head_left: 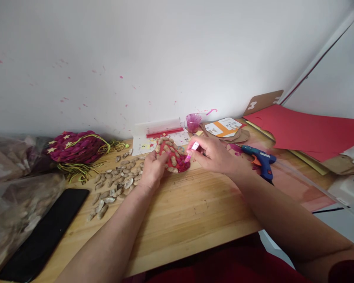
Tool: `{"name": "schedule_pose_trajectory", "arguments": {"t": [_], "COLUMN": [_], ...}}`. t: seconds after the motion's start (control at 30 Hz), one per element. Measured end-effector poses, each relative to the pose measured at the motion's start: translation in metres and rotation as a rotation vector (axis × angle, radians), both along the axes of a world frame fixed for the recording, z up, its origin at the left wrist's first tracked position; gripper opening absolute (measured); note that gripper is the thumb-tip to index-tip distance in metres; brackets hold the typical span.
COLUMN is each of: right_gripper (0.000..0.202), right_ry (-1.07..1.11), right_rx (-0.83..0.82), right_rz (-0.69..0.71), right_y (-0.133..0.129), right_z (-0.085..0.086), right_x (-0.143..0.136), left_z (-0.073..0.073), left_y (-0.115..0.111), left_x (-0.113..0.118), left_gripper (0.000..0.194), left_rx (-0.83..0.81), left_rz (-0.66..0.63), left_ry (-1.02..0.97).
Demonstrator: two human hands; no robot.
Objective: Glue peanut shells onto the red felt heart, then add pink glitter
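My left hand (154,167) grips the left edge of a red rounded craft piece (161,158) covered with peanut shells. The lower right part of this piece is coated in magenta paint. In my right hand (211,153) is a short white stick with a pink tip (195,146), pinched between thumb and fingers; whether it is a brush or a marker I cannot tell. Its tip touches the painted area. Loose peanut shells (118,179) lie left of my left hand.
At left sit a magenta shell-covered ornament (76,149), plastic bags (26,212) and a black phone (44,236). Behind the craft piece are a printed sheet (138,143) and a pink-stained cup (193,122). A blue glue gun (261,159) and red paper (312,127) lie at right.
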State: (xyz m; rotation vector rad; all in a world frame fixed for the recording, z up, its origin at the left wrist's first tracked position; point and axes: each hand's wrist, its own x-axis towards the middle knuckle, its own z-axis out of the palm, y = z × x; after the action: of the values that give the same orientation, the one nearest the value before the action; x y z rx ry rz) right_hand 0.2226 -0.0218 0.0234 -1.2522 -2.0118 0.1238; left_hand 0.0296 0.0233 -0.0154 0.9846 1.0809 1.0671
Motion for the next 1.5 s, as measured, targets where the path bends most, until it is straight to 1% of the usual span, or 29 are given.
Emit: {"name": "schedule_pose_trajectory", "arguments": {"t": [0.13, 0.33, 0.53, 0.73, 0.97, 1.1, 1.2, 1.37, 1.5], "right_gripper": [0.005, 0.009, 0.004, 0.009, 0.008, 0.007, 0.007, 0.010, 0.007], "right_ry": [0.010, -0.044, -0.018, -0.038, -0.031, -0.049, -0.018, -0.053, -0.034], "right_rx": [-0.001, 0.008, 0.015, -0.002, -0.043, -0.005, 0.030, 0.026, 0.095], "right_rz": [0.004, 0.001, 0.018, 0.001, 0.076, 0.053, 0.076, 0.065, 0.079], "right_y": [-0.0013, -0.0011, -0.0025, -0.0006, -0.0016, -0.0018, -0.0022, -0.0029, -0.0023], "right_z": [0.0014, 0.0020, 0.0033, 0.0020, 0.0031, 0.0042, 0.0042, 0.0030, 0.0016], "right_x": [-0.0003, -0.0002, -0.0015, 0.0013, 0.0010, 0.0000, -0.0015, -0.0023, -0.0040], "left_z": [0.0012, 0.0001, 0.0013, -0.0042, -0.0045, -0.0030, -0.0027, -0.0007, 0.0006], "left_y": [-0.0001, -0.0005, -0.0011, 0.0015, 0.0021, 0.0012, 0.0008, -0.0009, -0.0011], "left_x": [0.0008, 0.0006, 0.0003, -0.0008, -0.0006, -0.0002, -0.0001, -0.0003, 0.0004], "left_gripper": [0.029, 0.030, 0.031, 0.033, 0.037, 0.034, 0.032, 0.030, 0.028], "left_rx": [0.017, 0.021, 0.040, 0.049, 0.041, 0.009, 0.022, 0.037, 0.052], "left_rz": [0.016, 0.008, 0.003, -0.033, -0.015, -0.010, -0.009, -0.015, -0.009], "left_ry": [0.001, -0.011, -0.016, -0.031, -0.025, -0.009, -0.019, -0.036, -0.024]}}
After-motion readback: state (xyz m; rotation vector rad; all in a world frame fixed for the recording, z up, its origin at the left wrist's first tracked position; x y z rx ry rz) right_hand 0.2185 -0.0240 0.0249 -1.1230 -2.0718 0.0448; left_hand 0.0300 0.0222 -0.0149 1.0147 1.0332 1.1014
